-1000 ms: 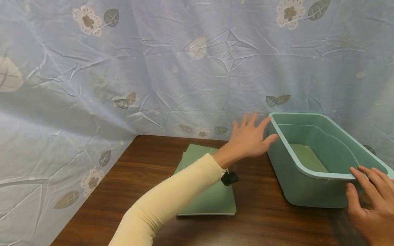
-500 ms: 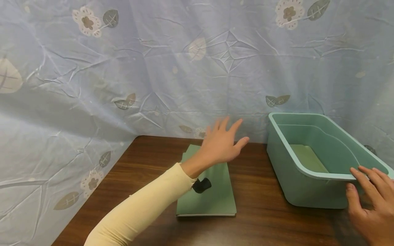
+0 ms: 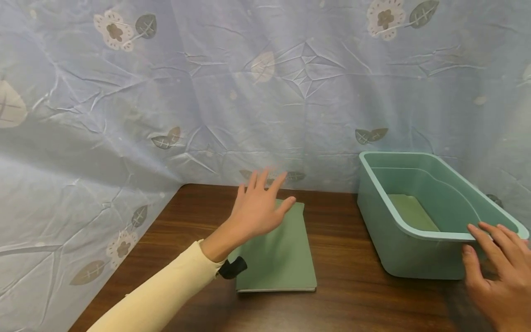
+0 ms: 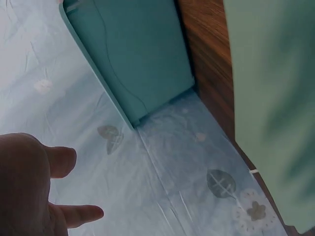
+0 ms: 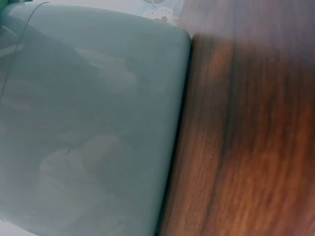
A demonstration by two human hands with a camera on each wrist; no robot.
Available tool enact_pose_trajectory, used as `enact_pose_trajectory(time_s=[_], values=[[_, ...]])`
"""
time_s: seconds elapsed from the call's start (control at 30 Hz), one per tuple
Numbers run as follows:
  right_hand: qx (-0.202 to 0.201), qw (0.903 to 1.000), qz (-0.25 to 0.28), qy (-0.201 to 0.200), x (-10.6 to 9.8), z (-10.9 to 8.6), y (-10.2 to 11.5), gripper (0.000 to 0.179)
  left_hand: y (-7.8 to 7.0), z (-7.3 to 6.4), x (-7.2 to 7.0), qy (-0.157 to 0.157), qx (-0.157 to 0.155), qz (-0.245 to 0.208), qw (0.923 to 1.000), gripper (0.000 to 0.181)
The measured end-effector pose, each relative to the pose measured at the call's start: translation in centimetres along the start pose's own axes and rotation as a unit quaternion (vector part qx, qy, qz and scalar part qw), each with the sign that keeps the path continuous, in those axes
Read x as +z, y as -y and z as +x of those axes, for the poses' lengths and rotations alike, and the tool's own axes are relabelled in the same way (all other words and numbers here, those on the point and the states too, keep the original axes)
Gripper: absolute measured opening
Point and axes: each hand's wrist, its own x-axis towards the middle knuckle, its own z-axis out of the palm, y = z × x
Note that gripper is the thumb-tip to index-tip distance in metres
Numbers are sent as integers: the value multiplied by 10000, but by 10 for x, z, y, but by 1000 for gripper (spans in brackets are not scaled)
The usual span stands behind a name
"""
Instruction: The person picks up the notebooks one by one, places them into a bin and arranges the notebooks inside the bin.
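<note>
My left hand (image 3: 256, 213) hovers with spread fingers over the far left part of green notebooks (image 3: 275, 258) that lie stacked on the table. Pale page edges show along the stack's near side. In the left wrist view, part of this hand (image 4: 29, 182) is seen at lower left, holding nothing. At the right stands a teal plastic bin (image 3: 419, 256). My right hand (image 3: 499, 272) rests its fingertips on the bin's near rim, with the thumb against the outside wall. Inside the bin lies a flat green notebook (image 3: 410, 212). The right wrist view shows only the bin's wall (image 5: 93, 118) beside the table.
A dark wood-grain table (image 3: 340, 295) carries everything. Behind and to the left hangs a pale blue curtain (image 3: 232, 92) with flower and leaf prints; the table meets it at the back. A small black device (image 3: 233, 267) sits at my left wrist.
My left hand has moved left, from beside the bin's far left corner to above the notebooks, its fingers staying spread. The right hand stays on the bin's rim.
</note>
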Motion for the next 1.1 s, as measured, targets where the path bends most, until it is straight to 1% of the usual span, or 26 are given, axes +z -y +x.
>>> enact_pose_trajectory(time_s=[0.17,0.27,0.47,0.57,0.67,0.87,0.93,1.0,1.07,1.1], values=[[15,10000,42,50,-1,0,3,46,14,-11,-1,-168,-29,106,9998,64],[27,10000,58,66,-1,1,5,46,22,-15,-2,-170,-103,207,9996,65],[63,9999,101,-3,0,0,6,45,35,-22,-2,-200,-219,251,9992,67],[113,9998,133,-5,0,-1,6,45,39,-25,-2,-221,-270,280,9990,66],[111,9998,156,-8,1,0,6,45,42,-30,-3,-263,-321,205,9989,66],[-108,9993,275,-224,4,3,6,43,44,-39,-4,-459,-293,37,9985,66],[-144,9994,235,-216,3,4,5,43,45,-41,-5,-567,-267,-115,9980,66],[-110,9997,157,-140,3,3,3,44,47,-44,-5,-665,-259,-424,9965,66],[-50,9999,99,-60,1,2,2,45,50,-45,-6,-636,-298,-964,9929,67],[-24,10000,73,-21,1,2,1,45,52,-46,-7,-568,-353,-1316,9890,68]])
